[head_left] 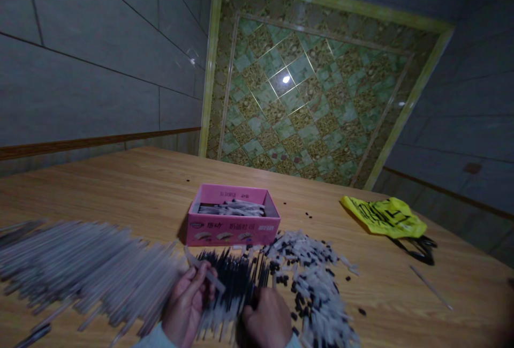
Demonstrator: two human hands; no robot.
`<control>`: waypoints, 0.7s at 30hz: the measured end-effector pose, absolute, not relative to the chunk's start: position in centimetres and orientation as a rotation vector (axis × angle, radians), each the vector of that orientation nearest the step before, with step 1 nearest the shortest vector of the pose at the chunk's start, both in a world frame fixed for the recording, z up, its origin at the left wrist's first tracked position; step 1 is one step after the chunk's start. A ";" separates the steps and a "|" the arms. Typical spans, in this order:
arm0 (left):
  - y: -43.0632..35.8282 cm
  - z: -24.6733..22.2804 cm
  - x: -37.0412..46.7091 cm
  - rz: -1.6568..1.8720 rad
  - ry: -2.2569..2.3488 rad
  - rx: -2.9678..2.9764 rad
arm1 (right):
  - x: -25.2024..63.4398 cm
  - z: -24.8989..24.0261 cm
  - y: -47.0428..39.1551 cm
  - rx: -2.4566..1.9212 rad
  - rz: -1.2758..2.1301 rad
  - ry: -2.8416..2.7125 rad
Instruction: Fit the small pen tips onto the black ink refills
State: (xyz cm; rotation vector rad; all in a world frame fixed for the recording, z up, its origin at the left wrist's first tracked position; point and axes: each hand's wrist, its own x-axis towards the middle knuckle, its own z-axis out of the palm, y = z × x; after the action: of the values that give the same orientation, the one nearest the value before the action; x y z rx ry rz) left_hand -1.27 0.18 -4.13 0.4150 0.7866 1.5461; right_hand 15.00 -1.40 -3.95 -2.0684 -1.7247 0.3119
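Whitish tube (217,283) pinched in left hand (188,301), right hand (268,315) unclear, table edge (172,156) beyond box (233,231)

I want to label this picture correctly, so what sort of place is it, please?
Probably a room in a home or small workshop: a wood-grain table holds piles of tubes and small pieces, near tiled walls and a patterned panel.

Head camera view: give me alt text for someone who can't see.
The left hand holds a pale strip, the right hand is at dark thin rods, on a wooden table. Around them lie pale tubes, white and black bits, an open pink box and a yellow bag.
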 end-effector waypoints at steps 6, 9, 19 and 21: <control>0.9 -4.0 -2.5 1.629 0.761 0.308 | 14.5 -4.2 -0.9 -1.302 1.304 -1.364; 1.1 -3.9 -2.8 1.636 0.756 0.247 | 13.9 -3.9 -1.6 -0.923 1.747 -1.101; 0.5 -3.9 -2.0 1.576 0.818 0.298 | 13.2 -3.1 -2.4 -0.835 1.906 -0.900; 0.4 -3.8 -1.9 1.566 0.823 0.324 | 13.3 -3.3 -2.3 -0.826 1.907 -0.916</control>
State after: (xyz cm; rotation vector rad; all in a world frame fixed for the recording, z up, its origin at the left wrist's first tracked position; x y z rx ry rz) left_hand -1.86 0.36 -3.80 0.3236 0.8230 1.5658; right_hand 13.28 -2.33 -3.34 -0.8264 -0.9159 1.9071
